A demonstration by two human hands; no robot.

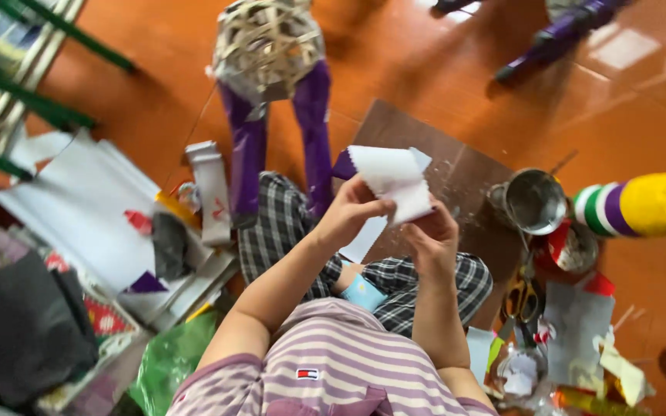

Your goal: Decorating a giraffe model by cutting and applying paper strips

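A person sits cross-legged on an orange tiled floor (156, 100), seen from above, holding a strip of paper (389, 179) up near the middle of the view, over their lap. Both hands are closed on it: the left hand (348, 212) pinches its left edge at about nine o'clock of the strip, the right hand (431, 235) grips its lower right corner at about five o'clock. The paper is white on the side facing up, purple on the back, where a corner shows, and it curls loosely, not yet stuck to anything. The work looks partway done: at twelve o'clock lies a woven cane frame (265, 40) with two legs already wrapped in purple (314, 127), its body bare. At three o'clock sit a metal pot (535, 202) and a striped roll (641, 204); scissors (522, 296) lie at four o'clock.
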